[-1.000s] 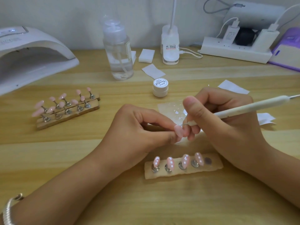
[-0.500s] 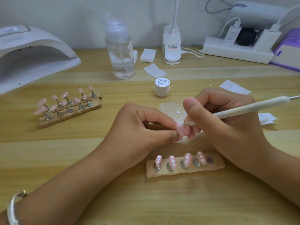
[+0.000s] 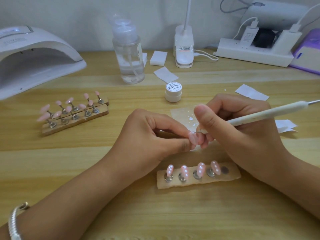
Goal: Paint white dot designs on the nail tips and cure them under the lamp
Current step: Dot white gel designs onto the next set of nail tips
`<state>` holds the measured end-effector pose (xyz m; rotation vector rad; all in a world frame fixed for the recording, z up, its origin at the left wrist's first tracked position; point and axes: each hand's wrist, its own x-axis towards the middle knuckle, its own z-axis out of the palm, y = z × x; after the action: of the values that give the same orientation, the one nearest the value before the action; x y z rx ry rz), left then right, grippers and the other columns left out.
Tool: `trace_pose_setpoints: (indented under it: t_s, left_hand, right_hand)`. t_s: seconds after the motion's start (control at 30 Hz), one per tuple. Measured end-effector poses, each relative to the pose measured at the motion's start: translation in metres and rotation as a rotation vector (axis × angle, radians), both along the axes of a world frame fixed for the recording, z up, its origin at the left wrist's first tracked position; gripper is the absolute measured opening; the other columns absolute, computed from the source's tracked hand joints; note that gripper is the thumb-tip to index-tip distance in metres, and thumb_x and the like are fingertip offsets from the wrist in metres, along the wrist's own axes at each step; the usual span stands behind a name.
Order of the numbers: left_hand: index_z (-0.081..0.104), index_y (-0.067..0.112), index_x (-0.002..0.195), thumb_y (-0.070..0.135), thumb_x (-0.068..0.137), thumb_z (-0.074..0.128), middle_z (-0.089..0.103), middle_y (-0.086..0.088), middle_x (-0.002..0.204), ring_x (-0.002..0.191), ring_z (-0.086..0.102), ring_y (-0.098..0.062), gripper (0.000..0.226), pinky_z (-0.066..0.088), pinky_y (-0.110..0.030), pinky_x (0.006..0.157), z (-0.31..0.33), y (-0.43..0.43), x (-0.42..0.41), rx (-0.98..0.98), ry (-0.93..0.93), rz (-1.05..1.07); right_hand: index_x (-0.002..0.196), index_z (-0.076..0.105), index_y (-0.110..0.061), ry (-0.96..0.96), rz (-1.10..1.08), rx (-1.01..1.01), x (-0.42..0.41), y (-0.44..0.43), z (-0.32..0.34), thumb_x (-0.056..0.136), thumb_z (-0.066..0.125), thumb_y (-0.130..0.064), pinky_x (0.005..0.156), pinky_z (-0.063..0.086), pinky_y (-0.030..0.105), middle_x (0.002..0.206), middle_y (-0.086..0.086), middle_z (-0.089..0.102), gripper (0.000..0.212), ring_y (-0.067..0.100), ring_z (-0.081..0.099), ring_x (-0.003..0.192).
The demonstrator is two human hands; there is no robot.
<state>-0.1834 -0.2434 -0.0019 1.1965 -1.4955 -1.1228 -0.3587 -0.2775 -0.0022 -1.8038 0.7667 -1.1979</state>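
Little has moved: left hand [image 3: 149, 135] still pinches a tip [image 3: 193, 139], right hand [image 3: 242, 135] still pinches the pen [image 3: 268, 113] touching its top edge, so dotting continues and curing waits

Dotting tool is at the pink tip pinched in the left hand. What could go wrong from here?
1. The left hand holds the nail tip only by a fingertip pinch, while the right hand holds the dotting tool at it; a small tremor could smear or misplace the dot.
2. The right wrist is close by the holder strip carrying four dotted tips, probably uncured; lowering it may smudge them.
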Motion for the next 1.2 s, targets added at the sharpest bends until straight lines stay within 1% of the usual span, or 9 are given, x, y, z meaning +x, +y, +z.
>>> trace_pose_setpoints:
  t_s: [0.3,0.4,0.57,0.63,0.73,0.87,0.97,1.07,1.2]
  left_hand:
    - [0.08,0.004,0.082,0.007,0.072,0.085,0.077,-0.008,0.082,0.083,0.075,-0.025,0.011,0.06,-0.045,0.083,0.0,0.0,0.0,0.0,-0.001,0.004]
    - [0.08,0.005,0.08,0.007,0.071,0.085,0.077,-0.006,0.08,0.081,0.075,-0.023,0.01,0.061,-0.039,0.08,0.0,0.0,0.0,-0.012,-0.002,0.004]
    - [0.08,0.008,0.074,0.002,0.069,0.085,0.077,-0.003,0.077,0.075,0.074,-0.017,0.01,0.06,-0.027,0.072,-0.002,0.0,0.001,-0.014,0.001,0.017]
    - [0.08,0.01,0.073,0.002,0.068,0.086,0.077,-0.003,0.077,0.075,0.073,-0.016,0.011,0.059,-0.028,0.073,-0.002,-0.001,0.001,-0.012,-0.002,0.022]
    - [0.08,0.01,0.074,0.003,0.069,0.086,0.077,-0.003,0.078,0.077,0.074,-0.024,0.01,0.059,-0.035,0.075,-0.003,-0.001,0.002,-0.011,-0.002,0.022]
    - [0.08,0.013,0.074,0.007,0.069,0.087,0.077,-0.002,0.078,0.078,0.073,-0.025,0.01,0.059,-0.035,0.074,-0.002,-0.001,0.001,-0.009,-0.013,0.018]
    - [0.08,0.014,0.073,0.004,0.07,0.086,0.077,0.0,0.078,0.077,0.074,-0.021,0.012,0.058,-0.031,0.074,-0.002,0.0,0.001,0.0,-0.025,0.026]
    - [0.081,0.015,0.072,0.002,0.07,0.085,0.077,0.0,0.078,0.078,0.074,-0.021,0.014,0.059,-0.034,0.076,-0.002,0.0,0.001,0.0,-0.037,0.02]
    - [0.08,0.014,0.073,0.001,0.071,0.085,0.077,0.0,0.078,0.079,0.074,-0.021,0.014,0.059,-0.038,0.078,-0.001,0.0,0.001,0.004,-0.042,0.016]
  right_hand:
    - [0.066,0.06,-0.005,0.005,0.005,-0.006,-0.001,-0.001,-0.001,0.092,0.062,-0.017,0.052,0.048,0.016,0.056,0.006,0.066,0.028,0.013,0.061,0.047]
    - [0.066,0.059,-0.008,-0.017,0.007,-0.004,-0.001,-0.001,-0.002,0.093,0.061,-0.017,0.052,0.048,0.015,0.055,0.005,0.064,0.029,0.012,0.061,0.047]
    - [0.063,0.055,-0.012,-0.137,-0.055,0.005,-0.004,-0.003,0.0,0.095,0.065,-0.026,0.046,0.045,0.025,0.049,-0.005,0.056,0.037,0.027,0.056,0.044]
    - [0.061,0.054,-0.014,-0.178,-0.105,-0.019,-0.007,-0.005,0.004,0.091,0.065,-0.03,0.046,0.042,0.027,0.048,-0.008,0.055,0.036,0.024,0.052,0.042]
    - [0.06,0.051,-0.017,-0.229,-0.183,-0.012,-0.013,-0.013,0.012,0.086,0.072,-0.038,0.046,0.039,0.027,0.047,-0.011,0.051,0.039,0.014,0.045,0.041]
    - [0.065,0.06,-0.012,-0.031,-0.28,-0.042,-0.023,-0.029,0.012,0.085,0.075,-0.04,0.048,0.04,0.022,0.051,0.001,0.056,0.038,0.009,0.049,0.046]
    - [0.067,0.064,-0.012,0.184,-0.312,-0.093,-0.028,-0.036,0.004,0.093,0.063,-0.048,0.048,0.04,0.022,0.058,0.003,0.06,0.044,0.007,0.053,0.049]
    - [0.063,0.063,-0.005,0.262,-0.314,-0.104,-0.03,-0.041,-0.003,0.094,0.058,-0.046,0.047,0.04,0.026,0.054,0.002,0.058,0.051,0.016,0.053,0.047]
    - [0.057,0.061,-0.006,0.324,-0.33,-0.138,-0.03,-0.046,-0.007,0.093,0.059,-0.045,0.061,0.037,0.023,0.051,-0.005,0.058,0.053,0.015,0.055,0.047]
